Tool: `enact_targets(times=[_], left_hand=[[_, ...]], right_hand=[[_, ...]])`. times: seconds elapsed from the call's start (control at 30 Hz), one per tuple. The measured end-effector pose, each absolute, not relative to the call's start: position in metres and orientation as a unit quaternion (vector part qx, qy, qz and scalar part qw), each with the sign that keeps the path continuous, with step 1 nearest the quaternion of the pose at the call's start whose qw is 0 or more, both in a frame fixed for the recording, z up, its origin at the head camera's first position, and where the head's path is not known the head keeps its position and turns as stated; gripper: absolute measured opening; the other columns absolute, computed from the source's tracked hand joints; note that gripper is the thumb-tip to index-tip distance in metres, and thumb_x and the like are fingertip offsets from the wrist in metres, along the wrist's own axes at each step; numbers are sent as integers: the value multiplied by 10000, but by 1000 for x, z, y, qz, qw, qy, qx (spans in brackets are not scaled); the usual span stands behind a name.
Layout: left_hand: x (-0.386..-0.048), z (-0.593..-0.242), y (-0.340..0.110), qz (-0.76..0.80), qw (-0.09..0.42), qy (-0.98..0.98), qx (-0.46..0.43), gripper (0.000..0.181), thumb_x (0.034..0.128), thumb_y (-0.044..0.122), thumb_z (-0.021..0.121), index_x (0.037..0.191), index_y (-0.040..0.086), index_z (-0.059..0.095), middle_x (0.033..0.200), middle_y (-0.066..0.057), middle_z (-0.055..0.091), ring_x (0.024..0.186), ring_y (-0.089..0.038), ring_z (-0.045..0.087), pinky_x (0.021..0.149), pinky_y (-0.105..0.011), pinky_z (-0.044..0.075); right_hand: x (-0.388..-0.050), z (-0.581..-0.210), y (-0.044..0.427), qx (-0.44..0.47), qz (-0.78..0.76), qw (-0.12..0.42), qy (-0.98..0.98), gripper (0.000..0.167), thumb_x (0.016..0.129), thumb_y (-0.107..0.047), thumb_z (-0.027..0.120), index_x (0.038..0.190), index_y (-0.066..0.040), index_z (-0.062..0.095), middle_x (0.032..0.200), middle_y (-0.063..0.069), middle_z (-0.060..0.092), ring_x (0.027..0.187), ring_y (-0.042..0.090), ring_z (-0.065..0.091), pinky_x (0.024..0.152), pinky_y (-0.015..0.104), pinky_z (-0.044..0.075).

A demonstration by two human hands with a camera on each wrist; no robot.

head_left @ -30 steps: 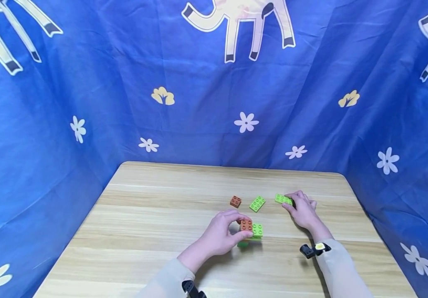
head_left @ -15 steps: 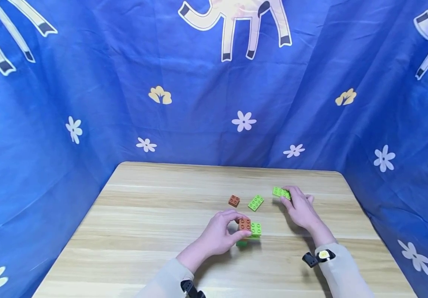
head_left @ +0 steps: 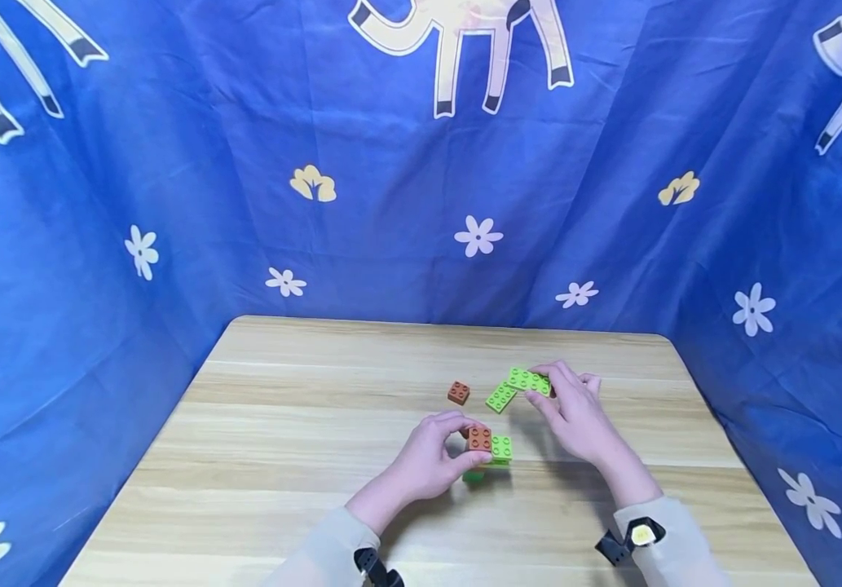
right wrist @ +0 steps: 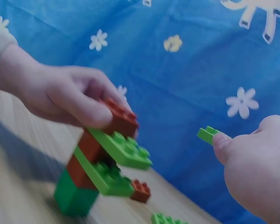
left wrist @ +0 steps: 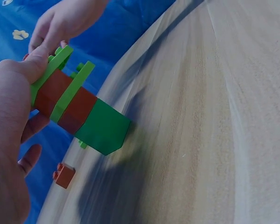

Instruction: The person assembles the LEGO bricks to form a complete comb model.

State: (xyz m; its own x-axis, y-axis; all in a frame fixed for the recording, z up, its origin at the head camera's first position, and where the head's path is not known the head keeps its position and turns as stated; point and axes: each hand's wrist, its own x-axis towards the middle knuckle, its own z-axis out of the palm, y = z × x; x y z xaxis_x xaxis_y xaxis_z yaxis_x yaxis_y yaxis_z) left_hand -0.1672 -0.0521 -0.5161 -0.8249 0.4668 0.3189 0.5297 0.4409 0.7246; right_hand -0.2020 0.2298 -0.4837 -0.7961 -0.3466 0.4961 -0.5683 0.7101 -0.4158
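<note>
My left hand (head_left: 424, 456) pinches the brown top brick (head_left: 479, 439) of a small toy-brick tower between thumb and fingers. Below that brick, brown bricks alternate with lime-green plates (right wrist: 123, 151) that jut out to one side, and a dark green brick (left wrist: 103, 127) forms the base. The tower stands upright on the table. To its right and farther back, my right hand (head_left: 575, 416) holds another lime-green studded plate (head_left: 529, 381) by one end, lifted off the table. The fingertips behind the tower are partly hidden in the head view.
On the wooden table (head_left: 303, 391), a loose lime-green plate (head_left: 500, 398) lies behind the tower, partly covered by the held one in the head view. A loose brown brick (head_left: 458, 393) sits to its left. A blue patterned curtain (head_left: 391, 269) encloses the table's back and sides.
My right hand has lifted the lime-green plate off the table and carried it left, so it now overlaps the loose plate in the head view. My left hand stays on the tower.
</note>
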Motion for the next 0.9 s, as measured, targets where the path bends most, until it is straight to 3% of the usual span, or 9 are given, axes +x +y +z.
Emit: enact_targets(times=[0.47, 0.7, 0.9], left_hand=[[-168, -517, -52, -447, 39, -843, -298, 458, 919, 511, 792, 1250, 197, 749, 1110, 175, 696, 1106, -100, 654, 1068, -430, 483], [-167, -517, -51, -454, 36, -841, -293, 406, 919, 495, 799, 1210, 215, 757, 1143, 181, 698, 1123, -90, 653, 1061, -415, 489], [-169, -520, -50, -460, 43, -836, -296, 305, 914, 447, 827, 1117, 231, 756, 1085, 192, 686, 1107, -78, 651, 1031, -392, 507]], right_hand=[[-174, -471, 204, 299, 302, 183, -887, 334, 1034, -268, 695, 1321, -109, 632, 1166, -70, 641, 929, 86, 574, 947, 469, 260], [-160, -477, 194, 313, 305, 159, -885, 361, 1049, -299, 670, 1344, -95, 636, 1261, -44, 656, 1158, 178, 615, 964, 475, 263], [-155, -484, 189, 327, 308, 149, -881, 349, 1058, -316, 656, 1366, -154, 630, 1296, -86, 641, 1204, 154, 604, 955, 451, 253]])
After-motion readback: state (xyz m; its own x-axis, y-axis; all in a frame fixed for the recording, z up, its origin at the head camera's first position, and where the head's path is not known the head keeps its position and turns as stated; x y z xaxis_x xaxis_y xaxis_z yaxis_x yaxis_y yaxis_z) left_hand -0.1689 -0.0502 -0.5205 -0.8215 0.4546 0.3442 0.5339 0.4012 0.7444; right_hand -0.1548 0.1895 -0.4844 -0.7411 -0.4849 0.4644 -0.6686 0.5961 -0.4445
